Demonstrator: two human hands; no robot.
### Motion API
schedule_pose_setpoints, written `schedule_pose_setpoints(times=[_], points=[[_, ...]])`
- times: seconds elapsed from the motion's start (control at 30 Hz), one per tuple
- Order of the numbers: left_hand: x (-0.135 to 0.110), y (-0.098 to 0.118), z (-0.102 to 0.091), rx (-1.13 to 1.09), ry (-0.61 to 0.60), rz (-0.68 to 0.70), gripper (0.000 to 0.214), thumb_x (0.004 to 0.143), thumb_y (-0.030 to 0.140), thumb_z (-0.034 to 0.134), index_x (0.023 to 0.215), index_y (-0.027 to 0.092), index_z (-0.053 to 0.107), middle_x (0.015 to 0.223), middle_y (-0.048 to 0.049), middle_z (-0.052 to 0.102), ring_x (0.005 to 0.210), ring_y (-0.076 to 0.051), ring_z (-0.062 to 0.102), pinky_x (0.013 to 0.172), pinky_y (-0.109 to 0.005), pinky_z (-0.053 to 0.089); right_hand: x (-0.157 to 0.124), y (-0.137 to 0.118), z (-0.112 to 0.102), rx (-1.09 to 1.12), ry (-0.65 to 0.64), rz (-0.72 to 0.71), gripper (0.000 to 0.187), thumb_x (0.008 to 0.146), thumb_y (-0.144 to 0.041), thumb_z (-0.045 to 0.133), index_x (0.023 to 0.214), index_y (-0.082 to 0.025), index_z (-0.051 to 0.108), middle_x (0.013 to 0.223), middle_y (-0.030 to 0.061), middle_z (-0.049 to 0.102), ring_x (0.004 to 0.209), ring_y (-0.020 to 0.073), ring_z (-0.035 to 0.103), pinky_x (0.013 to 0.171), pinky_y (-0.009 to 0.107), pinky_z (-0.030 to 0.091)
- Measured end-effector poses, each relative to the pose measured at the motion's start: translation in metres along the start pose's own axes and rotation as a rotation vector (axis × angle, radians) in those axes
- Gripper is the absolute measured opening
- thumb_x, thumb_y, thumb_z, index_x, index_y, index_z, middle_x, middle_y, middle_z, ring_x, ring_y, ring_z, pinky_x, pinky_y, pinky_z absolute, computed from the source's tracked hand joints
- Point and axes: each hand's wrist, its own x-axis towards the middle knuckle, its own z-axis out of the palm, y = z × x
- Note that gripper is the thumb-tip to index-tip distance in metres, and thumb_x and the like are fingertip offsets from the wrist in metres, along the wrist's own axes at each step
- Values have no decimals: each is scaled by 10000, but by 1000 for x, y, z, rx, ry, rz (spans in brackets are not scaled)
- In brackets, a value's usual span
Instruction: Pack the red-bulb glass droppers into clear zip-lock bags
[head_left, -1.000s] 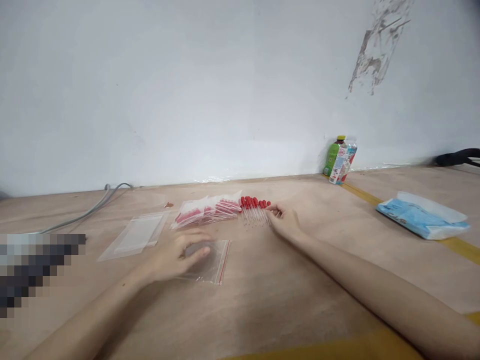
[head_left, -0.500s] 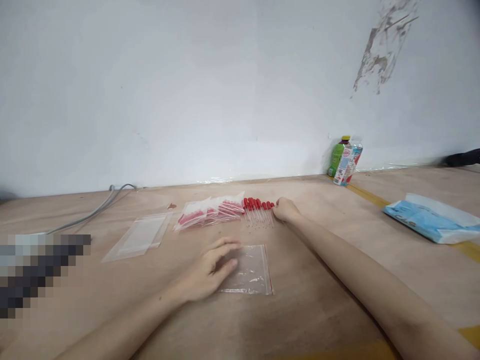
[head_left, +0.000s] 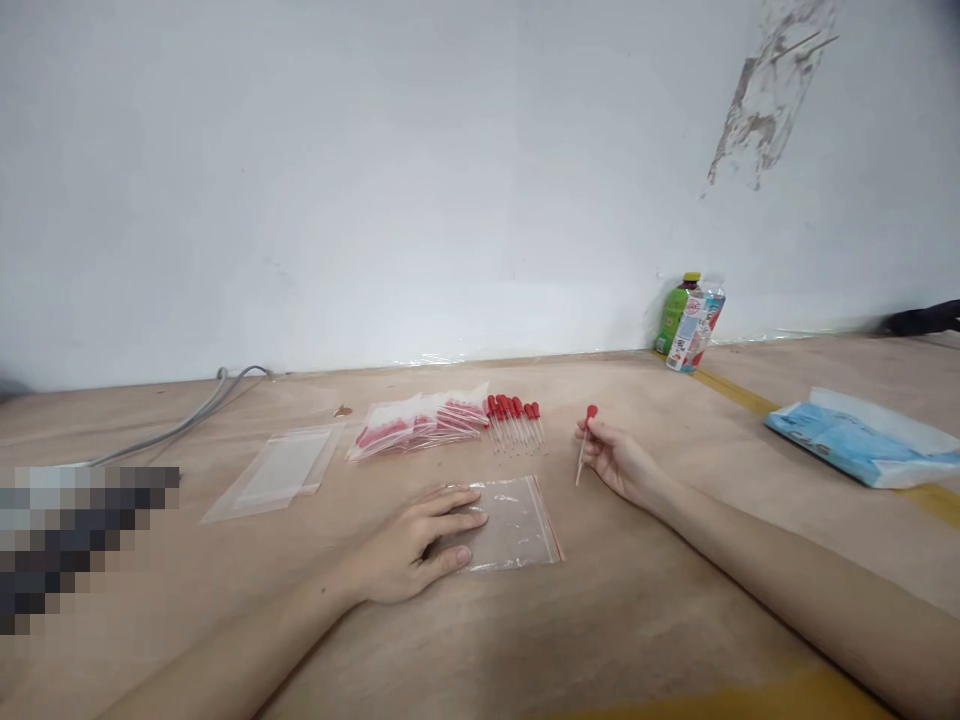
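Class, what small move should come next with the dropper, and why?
Perhaps bring the red-topped dropper left to the red-lined edge of the clear bag. The right hand holds it up just beyond that edge, and the left hand lies over the bag's other end, seemingly steadying it. Whether the bag is open cannot be told.

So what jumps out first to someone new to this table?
Probably the red-bulbed dropper in the right hand, right of a row of similar droppers. Next, the left hand spread over a clear zip bag at center, then the blue packet at far right.
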Motion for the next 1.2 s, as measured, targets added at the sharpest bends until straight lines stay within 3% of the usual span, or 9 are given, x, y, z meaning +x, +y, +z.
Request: schedule_pose_setpoints(times=[0.1, 0.27, 0.43, 0.73, 1.0, 1.1, 1.2], points=[[0, -1, 0, 0, 9, -2, 402, 874, 357, 439, 1269, 282, 415, 1377, -18, 327, 1261, -210, 293, 1037, -405, 243, -22, 6, -4, 150, -45, 7, 237, 644, -276, 665, 793, -195, 500, 661, -17, 572, 496, 67, 492, 459, 188, 404], [0, -1, 0, -14, 11, 0, 402, 872, 355, 443, 1267, 283, 417, 1377, -19, 327, 1260, -210, 295, 1033, -406, 252, -33, 12, 6, 48, 8, -103, 432, 631, -315, 677, 962, -240, 411, 644, -57, 567, 525, 92, 551, 500, 220, 448], [0, -1, 1, -20, 27, 8, 402, 868, 345, 453, 1264, 283, 422, 1372, -23, 338, 1254, -225, 302, 1024, -424, 266, -33, 12, 12, -27, 46, -115, 446, 629, -343, 655, 965, -239, 382, 634, -67, 543, 519, 85, 543, 511, 226, 460], [0, 0, 1, -5, 21, -9, 396, 870, 354, 445, 1260, 288, 424, 1372, -17, 336, 1260, -212, 294, 1028, -413, 261, -40, 12, 18, -81, -5, -93, 438, 642, -362, 648, 964, -241, 378, 636, -63, 519, 555, 101, 551, 542, 253, 478], [1, 5, 0, 15, 72, -53, 481, 871, 363, 438, 1323, 250, 319, 1353, -42, 367, 1240, -209, 325, 1025, -406, 275, -53, 7, 23, 85, -175, 126, 221, 710, -310, 604, 866, -203, 489, 768, 8, 588, 693, 132, 617, 701, 298, 480], [2, 5, 1, 9, 88, -42, 484, 873, 357, 434, 1327, 242, 310, 1347, -45, 377, 1234, -214, 333, 1022, -409, 278, -54, 6, 21, -12, -277, 93, 217, 690, -321, 632, 825, -175, 545, 797, 23, 606, 665, 108, 585, 669, 266, 457], [2, 4, 1, 5, 94, -36, 477, 872, 357, 436, 1322, 249, 320, 1346, -42, 380, 1230, -221, 338, 1018, -416, 282, -53, 2, 16, -235, -401, 36, 240, 659, -334, 663, 798, -158, 578, 681, -7, 582, 566, 77, 501, 568, 221, 402]])
